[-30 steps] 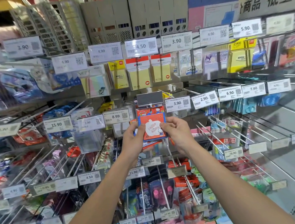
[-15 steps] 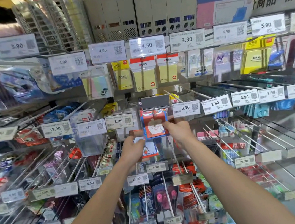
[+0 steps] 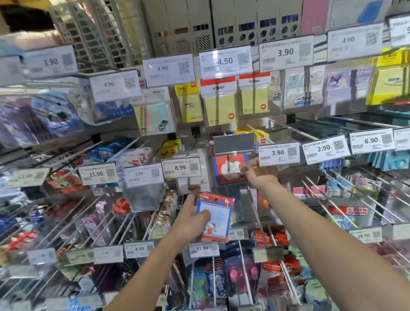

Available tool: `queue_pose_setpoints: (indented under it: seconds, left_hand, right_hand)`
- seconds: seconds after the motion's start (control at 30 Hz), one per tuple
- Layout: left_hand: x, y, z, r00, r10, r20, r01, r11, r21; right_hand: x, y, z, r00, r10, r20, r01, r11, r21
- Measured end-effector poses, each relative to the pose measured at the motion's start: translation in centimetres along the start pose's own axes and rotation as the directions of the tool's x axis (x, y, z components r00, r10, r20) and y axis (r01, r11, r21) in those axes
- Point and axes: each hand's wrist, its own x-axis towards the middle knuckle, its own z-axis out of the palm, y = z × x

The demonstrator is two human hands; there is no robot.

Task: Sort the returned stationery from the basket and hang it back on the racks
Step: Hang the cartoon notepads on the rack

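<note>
A red note pack with a white apple shape (image 3: 229,169) hangs on a metal peg under a blank grey tag (image 3: 234,142). My right hand (image 3: 259,173) pinches the pack's right edge, fingers closed on it. Lower and to the left, my left hand (image 3: 190,220) holds a second pack (image 3: 217,218), white with a red and blue checked border and a small cartoon cat, tilted and apart from the racks.
Rows of metal pegs with price tags fill the wall. Tags reading 8.99 (image 3: 181,168) and 3.90 (image 3: 278,153) flank the red pack's peg. Yellow sticky-note packs (image 3: 219,103) hang above. Bare pegs (image 3: 395,199) run at the right. No basket is in view.
The red pack went from both hands up onto the peg. My left hand dropped away down and left, holding the second white pack. The view shifted closer to the rack.
</note>
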Motion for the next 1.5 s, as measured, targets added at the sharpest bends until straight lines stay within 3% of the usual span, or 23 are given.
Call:
queue_pose_setpoints:
  seconds: [0.07, 0.1, 0.17, 0.33, 0.47, 0.67, 0.8, 1.03, 1.27, 1.5]
  left_hand:
    - [0.0, 0.2, 0.3, 1.000, 0.011, 0.007, -0.011, 1.000, -0.028]
    - [0.0, 0.5, 0.5, 1.000, 0.026, 0.008, -0.026, 0.997, -0.068]
    - [0.0, 1.0, 1.1, 0.998, 0.054, -0.032, -0.058, 0.989, -0.139]
    - [-0.1, 3.6, 3.2, 0.979, 0.116, -0.168, -0.164, 0.936, -0.310]
    - [-0.2, 5.4, 4.4, 0.968, 0.161, -0.192, -0.225, 0.895, -0.384]
    - [-0.3, 6.2, 5.3, 0.954, 0.150, -0.258, -0.249, 0.877, -0.410]
    - [-0.1, 6.3, 5.1, 0.962, 0.128, -0.243, -0.222, 0.882, -0.416]
    - [1.6, 5.9, 5.0, 0.985, 0.037, -0.167, -0.104, 0.904, -0.415]
    - [3.6, 4.1, 4.5, 0.975, -0.017, -0.221, -0.020, 0.987, -0.162]
    - [4.9, 3.4, 4.0, 0.970, -0.101, -0.222, 0.082, 0.992, -0.093]
  right_hand:
    - [-0.7, -0.1, 0.2, 0.983, -0.143, -0.115, 0.124, 0.979, -0.160]
    - [-0.9, 0.4, 0.4, 0.977, -0.162, -0.142, 0.145, 0.982, -0.122]
    - [-2.1, 1.6, 0.4, 0.971, -0.174, -0.162, 0.191, 0.977, 0.097]
    - [-5.3, 2.4, -1.2, 0.979, -0.156, 0.130, 0.071, 0.863, 0.501]
    - [-6.5, 2.8, -1.9, 0.978, -0.207, 0.027, 0.139, 0.742, 0.656]
    - [-7.8, 4.0, -2.4, 0.888, -0.458, -0.033, 0.422, 0.788, 0.448]
    - [-7.5, 4.2, -1.8, 0.882, -0.470, -0.031, 0.454, 0.832, 0.320]
    - [-6.8, 4.2, -0.9, 0.922, -0.375, -0.096, 0.387, 0.882, 0.267]
    - [-3.8, 2.6, -0.6, 0.967, -0.226, -0.115, 0.239, 0.964, 0.113]
    - [-0.8, 2.0, 0.6, 0.998, -0.018, -0.065, 0.008, 0.987, -0.158]
